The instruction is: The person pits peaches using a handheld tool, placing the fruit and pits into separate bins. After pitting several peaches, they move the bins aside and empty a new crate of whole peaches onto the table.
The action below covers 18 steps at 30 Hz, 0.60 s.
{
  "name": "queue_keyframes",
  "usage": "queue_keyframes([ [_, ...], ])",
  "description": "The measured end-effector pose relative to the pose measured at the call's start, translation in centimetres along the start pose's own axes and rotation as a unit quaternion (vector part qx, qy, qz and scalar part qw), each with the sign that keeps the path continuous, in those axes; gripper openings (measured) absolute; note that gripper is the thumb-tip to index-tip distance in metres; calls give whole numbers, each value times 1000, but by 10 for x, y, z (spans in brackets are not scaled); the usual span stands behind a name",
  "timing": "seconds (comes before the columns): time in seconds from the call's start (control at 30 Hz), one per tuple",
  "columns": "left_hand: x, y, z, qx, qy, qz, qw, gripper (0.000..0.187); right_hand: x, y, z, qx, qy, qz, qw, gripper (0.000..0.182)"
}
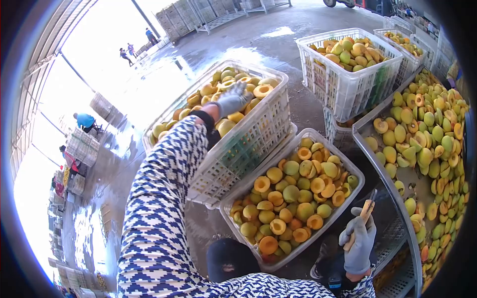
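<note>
L hand point(231, 102) is at the fruit point(227, 127) in the tall crate point(248, 154), up & left of the body; fingers reach out unclenched, but can't tell if they touch fruit or hang just above. R hand point(358, 243) grips a wood-handled knife point(367, 210), fingers wrapped round it, between the low crate point(360, 174) & the metal table point(386, 181). Knife's long axis slants up & right, tip away from the body. L hand's nearer the tall crate; R hand's well apart from it, beyond the low crate, nearer the table.

Containers: tall crate's approx. full, incl. cut halves. Low crate, just beside it, is also full, whole-looking pcs. & hollow halves. Table bears a big heap. Farther off, 1 white crate point(335, 79) w/ fruit sits atop another.
</note>
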State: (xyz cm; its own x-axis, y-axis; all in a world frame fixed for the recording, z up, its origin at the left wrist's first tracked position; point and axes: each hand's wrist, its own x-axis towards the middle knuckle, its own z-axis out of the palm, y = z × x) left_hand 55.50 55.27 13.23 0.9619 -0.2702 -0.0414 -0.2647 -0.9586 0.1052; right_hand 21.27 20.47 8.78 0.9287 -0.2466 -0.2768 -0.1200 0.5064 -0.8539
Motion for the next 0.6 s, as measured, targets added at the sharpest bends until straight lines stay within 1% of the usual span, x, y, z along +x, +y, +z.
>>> queue_keyframes([
  [0.07, 3, 19, 2, 30, -51, -9, 998, 66, 0, 1, -5, 2, 19, 16, 1000, 23],
  [0.13, -3, 20, 13, 66, -18, 1, 998, 66, 3, 1, -7, 15, 16, 2, 1000, 23],
  [0.17, -10, 19, 13, 54, -37, -16, 998, 67, 6, -1, -6, 24, 17, 0, 1000, 23],
  [0.2, -12, 11, 17, 45, -15, 7, 999, 66, 8, -2, -4, 21, 6, -1, 1000, 23],
  [0.27, -7, 3, 21, 11, -18, 4, 1000, 65, 7, -2, 0, 8, -10, 16, 1000, 23],
  [0.3, -10, 12, 11, 13, -40, 6, 999, 65, 9, -1, 4, 10, -12, 28, 999, 24],
  [0.33, -10, 8, 13, 11, -32, 9, 999, 65, 11, -1, 7, 13, -11, 31, 999, 24],
  [0.37, -7, 3, 18, 44, -53, 12, 998, 66, 12, 1, 7, 15, -15, 18, 1000, 24],
  [0.4, -7, 13, 7, 84, -72, 21, 994, 67, 11, 1, 7, 8, -17, 10, 1000, 23],
  [0.43, -8, 24, -3, 34, -91, -47, 994, 69, 9, 0, 6, 8, -21, 0, 1000, 23],
  [0.47, -6, 26, -15, 45, -128, -18, 991, 71, 5, -2, 1, 1, -24, -6, 1000, 23],
  [0.53, 3, 33, -24, 99, -125, -63, 985, 74, -3, -2, -8, 7, -23, -5, 1000, 23],
  [0.57, 5, 35, -28, 68, -89, -25, 993, 77, -6, 1, -12, -9, -15, -4, 1000, 23],
  [0.6, 10, 34, -21, 69, -88, -26, 993, 77, -6, 3, -15, -25, -9, -5, 1000, 22],
])
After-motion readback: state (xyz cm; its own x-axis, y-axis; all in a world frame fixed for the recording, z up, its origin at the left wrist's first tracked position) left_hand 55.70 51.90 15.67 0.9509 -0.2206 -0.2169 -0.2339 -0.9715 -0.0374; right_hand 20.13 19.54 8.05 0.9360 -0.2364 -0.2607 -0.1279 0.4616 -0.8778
